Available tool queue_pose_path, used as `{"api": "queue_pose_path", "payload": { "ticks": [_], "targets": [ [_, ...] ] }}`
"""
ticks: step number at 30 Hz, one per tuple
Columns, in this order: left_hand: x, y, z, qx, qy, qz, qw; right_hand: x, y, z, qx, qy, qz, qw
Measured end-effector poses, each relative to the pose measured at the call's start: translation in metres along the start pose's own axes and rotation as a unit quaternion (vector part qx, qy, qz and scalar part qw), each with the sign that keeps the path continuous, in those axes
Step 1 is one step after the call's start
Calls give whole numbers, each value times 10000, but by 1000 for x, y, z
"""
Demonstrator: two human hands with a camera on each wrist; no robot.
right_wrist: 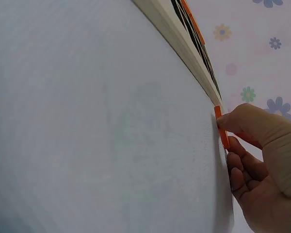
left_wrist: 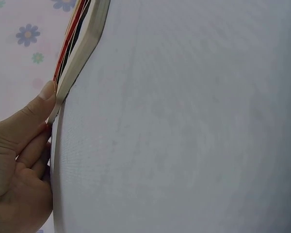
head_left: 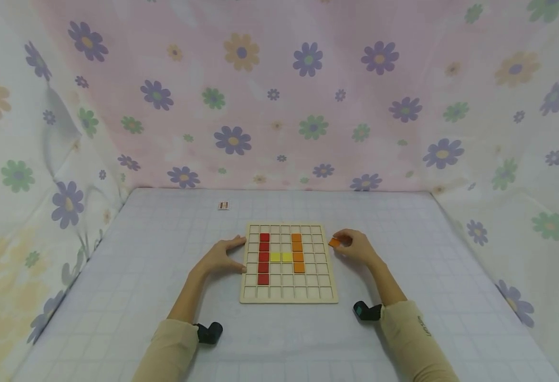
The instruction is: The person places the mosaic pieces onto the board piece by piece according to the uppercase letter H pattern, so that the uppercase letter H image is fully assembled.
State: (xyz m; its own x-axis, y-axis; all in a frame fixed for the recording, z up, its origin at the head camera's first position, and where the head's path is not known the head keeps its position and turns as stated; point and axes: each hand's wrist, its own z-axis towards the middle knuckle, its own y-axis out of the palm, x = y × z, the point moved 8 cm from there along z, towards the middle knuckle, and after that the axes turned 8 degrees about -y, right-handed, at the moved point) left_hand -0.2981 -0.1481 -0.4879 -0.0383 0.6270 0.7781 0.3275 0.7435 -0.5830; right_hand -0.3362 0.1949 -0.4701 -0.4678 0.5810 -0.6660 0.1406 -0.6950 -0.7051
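A wooden grid board [head_left: 289, 301] lies on the white tabletop in the head view. Red square tiles [head_left: 263, 257] fill a column at its left, two yellow tiles [head_left: 275, 257] sit side by side in the middle, and several orange tiles [head_left: 297, 247] form a shorter column to their right. My left hand [head_left: 218, 256] rests against the board's left edge, thumb and fingers spread apart; its thumb [left_wrist: 47, 91] touches the rim. Just off the right edge, my right hand [head_left: 356, 246] pinches a loose orange tile [right_wrist: 221, 128] between thumb and fingers.
A small printed card [head_left: 224, 205] lies behind the board, left of its centre. Black wrist-worn devices [head_left: 210, 333] are on both forearms. Flowered curtains [head_left: 279, 106] rise at the table's back and sides.
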Motion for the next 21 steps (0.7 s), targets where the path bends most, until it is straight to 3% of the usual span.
{"api": "queue_pose_path", "payload": {
  "ticks": [5, 13, 21],
  "targets": [
    [1, 0, -1, 43, -22, -9, 10000, 1, -2, 0, 84, 7, -108, 9999],
    [1, 0, 0, 34, 2, -2, 10000, -1, -3, -1, 357, -13, 315, 9989],
    [-1, 0, 1, -5, -2, -74, 10000, -27, 8, -1, 198, -374, 450, 9981]
  ]
}}
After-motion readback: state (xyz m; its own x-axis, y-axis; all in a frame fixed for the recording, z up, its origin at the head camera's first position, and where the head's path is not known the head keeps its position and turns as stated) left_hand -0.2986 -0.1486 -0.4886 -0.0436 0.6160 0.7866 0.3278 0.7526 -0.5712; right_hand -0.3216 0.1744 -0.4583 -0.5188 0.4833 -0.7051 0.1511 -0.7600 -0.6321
